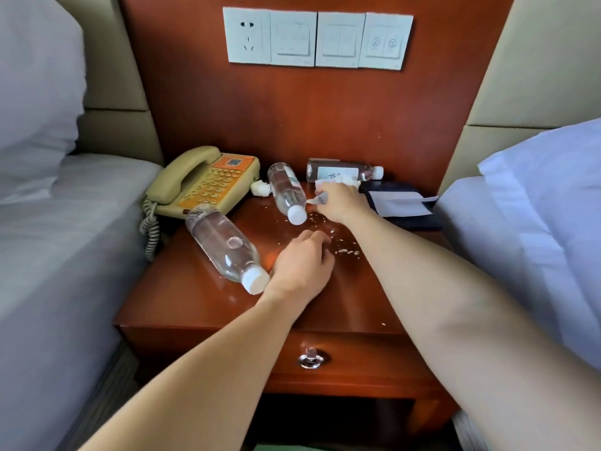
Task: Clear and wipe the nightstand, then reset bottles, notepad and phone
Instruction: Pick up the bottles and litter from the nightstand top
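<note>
Head view, near to far. Reddish-brown wooden nightstand (182, 307); its closed drawer (367, 356) with silver ring pull (311, 359) sits just under the left wrist, contents hidden.

Left hand (302, 263) is palm down on the top, fingers curled onto the wood at the edge of scattered white crumbs (346, 251). Cannot tell if any are pinched. Just beside it on the left is the near clear plastic bottle (224, 245), lying flat and capped, with clear liquid and an air bubble inside.

Right hand (341, 201) is further out, pinching a small white paper scrap (313, 200). Just left of it lies the middle clear plastic bottle (286, 190), on its side, capped, fill unclear. A crumpled white tissue (260, 188) lies between that bottle and the beige corded phone with orange keypad (205, 183), well left of both hands. Right of the right hand is a dark notepad folder with white sheet (403, 205). Behind it is a second tissue wad (344, 180), then the far labelled clear bottle (341, 170), flat and capped.

Step, as judged: picking up litter, early in the clearing. Nothing looks wiped or reset, and every task item is on the top. The next move likely calls for gathering scraps and crumbs without nudging the bottles into a roll, then lifting the bottles, phone and notepad off before wiping.
</note>
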